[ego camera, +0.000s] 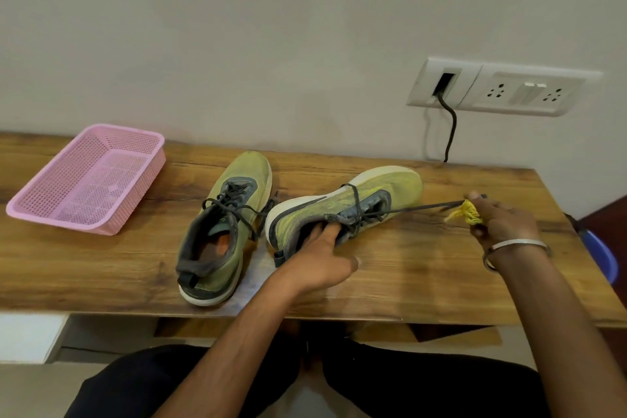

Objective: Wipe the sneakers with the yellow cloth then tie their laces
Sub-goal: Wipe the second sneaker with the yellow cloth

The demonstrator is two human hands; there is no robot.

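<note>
Both sneakers yellow-green knit w/ dark grey trim. Left sneaker [224, 231]: grey collar & heel tab, grey panel round the eyelets, orange insole showing inside, off-white sole w/ dark band at heel. Right sneaker [342, 210], tipped on its side: white sole w/ dark stripe, grey collar, grey eyelet panel. Laces [424, 208] dark grey on both. Cloth [466, 212] bright yellow, frayed threads at edge. Basket [90, 180] pale pink, fine perforated grid pattern. Table [424, 275] warm brown wood grain w/ darker streaks. Bangle [515, 249] silver. Wall off-white; switch plate [502, 86] white, cable [449, 127] black. Trousers black.
</note>
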